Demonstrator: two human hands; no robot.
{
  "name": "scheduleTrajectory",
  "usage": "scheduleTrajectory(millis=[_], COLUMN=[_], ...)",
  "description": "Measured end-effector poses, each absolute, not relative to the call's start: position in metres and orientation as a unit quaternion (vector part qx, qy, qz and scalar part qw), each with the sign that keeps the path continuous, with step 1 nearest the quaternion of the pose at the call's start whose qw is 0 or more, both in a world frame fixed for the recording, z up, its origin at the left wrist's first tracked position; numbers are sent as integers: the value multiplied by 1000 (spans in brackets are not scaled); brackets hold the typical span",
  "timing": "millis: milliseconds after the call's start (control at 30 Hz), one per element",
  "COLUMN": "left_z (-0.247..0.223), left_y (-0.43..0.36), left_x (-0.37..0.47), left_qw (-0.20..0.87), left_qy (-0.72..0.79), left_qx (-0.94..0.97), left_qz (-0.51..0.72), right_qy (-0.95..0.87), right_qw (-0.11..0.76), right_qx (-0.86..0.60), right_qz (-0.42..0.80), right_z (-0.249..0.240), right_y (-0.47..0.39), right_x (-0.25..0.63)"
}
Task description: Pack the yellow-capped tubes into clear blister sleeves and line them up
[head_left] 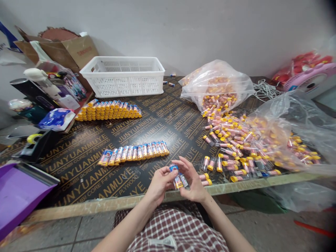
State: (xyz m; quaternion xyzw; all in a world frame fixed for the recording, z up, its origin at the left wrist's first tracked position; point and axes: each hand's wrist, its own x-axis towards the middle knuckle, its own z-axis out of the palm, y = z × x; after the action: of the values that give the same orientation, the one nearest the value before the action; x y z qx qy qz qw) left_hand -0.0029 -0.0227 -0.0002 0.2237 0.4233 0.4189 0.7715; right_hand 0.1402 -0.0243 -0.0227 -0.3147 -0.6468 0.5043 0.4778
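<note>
Near the table's front edge, my left hand pinches a small blue-and-yellow labelled tube between thumb and fingers. My right hand curves round the tube's other side, its fingers bent. Something clear and shiny shows between the right fingers and the tube, too small to make out. Beyond my hands lies a slanting row of blue-labelled tubes with yellow ends. To the right, many loose pink tubes with yellow caps are spread in a heap.
A stack of labelled tubes stands before a white basket. A plastic bag of tubes is at the back right, near a pink fan. At left are a purple dustpan, a tape dispenser and a cardboard box.
</note>
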Motion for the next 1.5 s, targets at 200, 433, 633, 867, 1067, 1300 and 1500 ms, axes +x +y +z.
scheduleTrajectory(millis=[200, 433, 633, 867, 1067, 1300, 1500], left_z=[4, 4, 2, 2, 2, 1, 0], left_y=[-23, -24, -24, -24, -25, -26, -26], left_x=[-3, -3, -4, -3, -4, -4, -5], left_qw=[767, 758, 759, 759, 759, 756, 756], left_qy=[428, 438, 426, 422, 418, 417, 415], left_qx=[230, 226, 228, 223, 222, 223, 220], left_qz=[419, 428, 436, 442, 447, 453, 455], right_qy=[-616, -614, -611, -618, -618, -612, -611], right_qw=[514, 513, 520, 513, 516, 526, 526], right_qx=[-311, -307, -300, -298, -285, -264, -260], right_qz=[509, 515, 515, 515, 520, 529, 532], right_z=[-22, -21, -22, -19, -18, -17, -17], right_y=[-23, -24, -24, -23, -23, -23, -22], right_x=[137, 137, 136, 136, 135, 135, 136])
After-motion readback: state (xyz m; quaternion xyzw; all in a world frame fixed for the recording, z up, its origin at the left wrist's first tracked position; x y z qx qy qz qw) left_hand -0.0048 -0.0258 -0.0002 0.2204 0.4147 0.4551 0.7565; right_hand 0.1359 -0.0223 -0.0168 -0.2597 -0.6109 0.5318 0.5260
